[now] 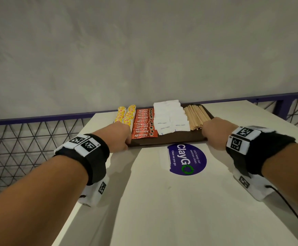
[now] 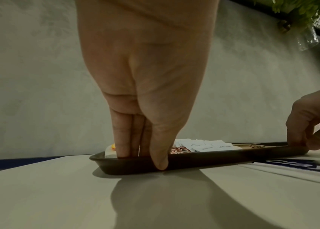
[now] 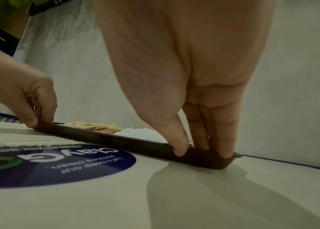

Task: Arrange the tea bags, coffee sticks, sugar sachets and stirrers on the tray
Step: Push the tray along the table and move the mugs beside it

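A: Nearest us, the white table [image 1: 162, 201] with the round purple ClayGo sticker [image 1: 187, 158]. The sticker's far edge sits just beside the near rim of the dark brown tray [image 1: 166, 140].

B: Hands?

A: We have both on that near rim, one at each corner. Left hand [image 1: 119, 135] at the near-left corner: the left wrist view shows our thumb [image 2: 160, 159] down the outside wall and the fingers [image 2: 122, 139] held together, fairly straight, dipping inside over the rim. So it pinches the wall.

B: Right?

A: Same. Right hand [image 1: 214, 132] at the near-right corner: thumb [image 3: 178, 145] on the outer wall, fingers [image 3: 224, 139] over the rim on the inside. Both pinching, neither wide open.

B: Tray lifted?

A: Its base looks to be on the table in both wrist views; can't tell for sure.

B: Contents?

A: All on the tray, in columns running away from us. Left to right: yellow tea bags [image 1: 126, 115] in two rows, red Nescafé coffee sticks [image 1: 143, 124] stacked overlapping, white sugar sachets [image 1: 170, 117], wooden stirrers [image 1: 196, 116] bundled lengthwise. Our left fingers sit just beside the nearest tea bags, the right ones near the stirrer ends.

B: Beyond?

A: A purple-framed wire mesh railing [image 1: 29, 135], then a grey wall [image 1: 144, 50].
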Available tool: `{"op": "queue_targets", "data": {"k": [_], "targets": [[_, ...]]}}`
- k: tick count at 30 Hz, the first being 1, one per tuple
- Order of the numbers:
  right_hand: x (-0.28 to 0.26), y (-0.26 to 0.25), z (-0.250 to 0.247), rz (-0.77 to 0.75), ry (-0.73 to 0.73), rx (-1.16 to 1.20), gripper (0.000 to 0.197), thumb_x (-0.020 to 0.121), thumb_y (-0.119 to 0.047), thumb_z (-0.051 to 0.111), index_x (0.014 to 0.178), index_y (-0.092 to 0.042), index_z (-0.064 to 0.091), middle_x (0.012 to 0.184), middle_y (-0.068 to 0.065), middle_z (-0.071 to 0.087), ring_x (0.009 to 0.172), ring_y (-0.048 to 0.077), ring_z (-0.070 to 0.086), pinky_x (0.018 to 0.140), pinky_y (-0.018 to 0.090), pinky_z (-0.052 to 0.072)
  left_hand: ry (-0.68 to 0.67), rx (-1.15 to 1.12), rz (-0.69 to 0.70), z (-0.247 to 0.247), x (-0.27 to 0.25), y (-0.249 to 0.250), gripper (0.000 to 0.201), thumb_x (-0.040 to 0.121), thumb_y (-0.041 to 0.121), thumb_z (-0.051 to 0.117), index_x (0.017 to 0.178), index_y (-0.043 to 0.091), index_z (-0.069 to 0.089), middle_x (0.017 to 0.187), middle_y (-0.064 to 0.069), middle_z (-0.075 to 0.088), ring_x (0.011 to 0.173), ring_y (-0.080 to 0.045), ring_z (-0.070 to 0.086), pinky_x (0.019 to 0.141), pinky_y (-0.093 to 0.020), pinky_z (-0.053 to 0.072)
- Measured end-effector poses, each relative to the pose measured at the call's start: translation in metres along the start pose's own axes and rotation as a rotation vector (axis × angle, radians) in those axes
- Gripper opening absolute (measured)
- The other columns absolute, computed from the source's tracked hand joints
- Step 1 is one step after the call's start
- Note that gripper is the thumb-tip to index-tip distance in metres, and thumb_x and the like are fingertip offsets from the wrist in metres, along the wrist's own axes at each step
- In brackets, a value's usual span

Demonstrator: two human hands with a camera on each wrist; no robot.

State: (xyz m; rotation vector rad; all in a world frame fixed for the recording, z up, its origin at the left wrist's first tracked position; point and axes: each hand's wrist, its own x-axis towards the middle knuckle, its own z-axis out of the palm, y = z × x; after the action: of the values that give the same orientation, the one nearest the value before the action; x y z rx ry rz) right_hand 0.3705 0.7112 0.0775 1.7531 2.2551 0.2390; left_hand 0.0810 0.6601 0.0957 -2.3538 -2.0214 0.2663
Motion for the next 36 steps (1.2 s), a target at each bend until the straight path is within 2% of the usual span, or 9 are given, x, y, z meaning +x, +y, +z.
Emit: {"op": "queue_targets", "data": {"k": [5, 9, 13, 17, 19, 22, 26, 31, 36], "targets": [[0.0, 0.002, -0.001, -0.028, 0.006, -0.026, 0.022, 0.103, -0.016, 0.056, 0.12, -0.006, 0.067, 0.088, 0.002, 0.054, 0.084, 0.015, 0.054, 0.075, 0.019, 0.042, 0.014, 0.007, 0.007, 0.002, 0.0, -0.003, 0.019, 0.093, 0.023, 0.063, 0.103, 0.018, 0.078, 0.086, 0.001, 0.064, 0.083, -0.018, 0.058, 0.057, -0.016, 0.034], [-0.016, 0.005, -0.009, -0.06, -0.041, 0.021, 0.025, 0.102, -0.02, 0.055, 0.12, -0.006, 0.068, 0.093, 0.003, 0.064, 0.087, 0.018, 0.06, 0.069, 0.022, 0.045, 0.043, 0.035, 0.022, 0.005, -0.009, 0.0, 0.019, 0.095, 0.025, 0.059, 0.102, 0.016, 0.074, 0.084, -0.001, 0.057, 0.083, -0.02, 0.052, 0.066, -0.024, 0.034], [-0.058, 0.027, -0.041, -0.08, 0.06, 0.172, 0.036, 0.099, -0.029, 0.059, 0.128, -0.009, 0.065, 0.128, 0.01, 0.064, 0.115, 0.028, 0.062, 0.098, 0.034, 0.049, 0.081, 0.1, 0.053, -0.008, -0.038, 0.011, 0.019, 0.096, 0.032, 0.057, 0.099, 0.018, 0.069, 0.083, 0.0, 0.058, 0.084, -0.022, 0.057, 0.063, -0.027, 0.035], [-0.123, 0.073, -0.077, -0.089, 0.055, 0.45, 0.022, 0.096, -0.027, 0.065, 0.117, -0.018, 0.069, 0.101, 0.002, 0.072, 0.089, 0.018, 0.069, 0.079, 0.03, 0.056, 0.175, 0.208, 0.128, -0.053, -0.07, 0.042, 0.021, 0.095, 0.034, 0.058, 0.092, 0.018, 0.072, 0.082, -0.004, 0.065, 0.079, -0.025, 0.06, 0.063, -0.028, 0.043], [-0.157, 0.103, -0.084, -0.093, 0.054, 0.467, 0.02, 0.097, -0.025, 0.066, 0.116, -0.021, 0.068, 0.093, -0.005, 0.069, 0.082, 0.013, 0.069, 0.073, 0.027, 0.054, 0.238, 0.245, 0.176, -0.084, -0.086, 0.072, 0.019, 0.095, 0.03, 0.057, 0.082, 0.02, 0.067, 0.076, 0.0, 0.063, 0.074, -0.023, 0.059, 0.061, -0.029, 0.042], [-0.204, 0.147, -0.073, -0.089, 0.089, 0.2, 0.024, 0.097, -0.028, 0.065, 0.12, -0.029, 0.066, 0.094, -0.02, 0.056, 0.092, 0.015, 0.061, 0.088, 0.031, 0.048, 0.316, 0.187, 0.299, -0.119, -0.11, 0.129, 0.017, 0.094, 0.032, 0.059, 0.077, 0.027, 0.061, 0.073, 0.009, 0.059, 0.072, -0.018, 0.052, 0.065, -0.031, 0.043], [-0.248, 0.191, -0.032, -0.057, 0.039, -0.054, 0.035, 0.099, -0.03, 0.06, 0.133, -0.031, 0.059, 0.131, -0.007, 0.061, 0.114, 0.016, 0.056, 0.096, 0.026, 0.04, 0.354, 0.216, 0.518, -0.122, -0.141, 0.229, 0.023, 0.094, 0.037, 0.052, 0.102, 0.022, 0.068, 0.095, -0.001, 0.064, 0.086, -0.024, 0.061, 0.076, -0.038, 0.054], [-0.266, 0.2, 0.011, -0.155, 0.026, 0.088, 0.041, 0.1, -0.029, 0.058, 0.14, -0.036, 0.052, 0.123, -0.001, 0.057, 0.118, 0.018, 0.056, 0.086, 0.026, 0.036, 0.285, 0.128, 0.803, -0.095, -0.176, 0.344, 0.023, 0.099, 0.031, 0.048, 0.115, 0.021, 0.061, 0.112, 0.001, 0.06, 0.098, -0.018, 0.06, 0.075, -0.031, 0.044], [-0.249, 0.195, 0.039, -0.232, 0.097, 0.114, 0.041, 0.099, -0.03, 0.058, 0.138, -0.039, 0.051, 0.121, 0.002, 0.049, 0.096, 0.025, 0.063, 0.084, 0.041, 0.055, 0.249, 0.17, 0.812, -0.059, -0.169, 0.372, 0.026, 0.101, 0.025, 0.05, 0.12, 0.011, 0.059, 0.115, -0.006, 0.063, 0.098, -0.023, 0.062, 0.073, -0.034, 0.044]]}}
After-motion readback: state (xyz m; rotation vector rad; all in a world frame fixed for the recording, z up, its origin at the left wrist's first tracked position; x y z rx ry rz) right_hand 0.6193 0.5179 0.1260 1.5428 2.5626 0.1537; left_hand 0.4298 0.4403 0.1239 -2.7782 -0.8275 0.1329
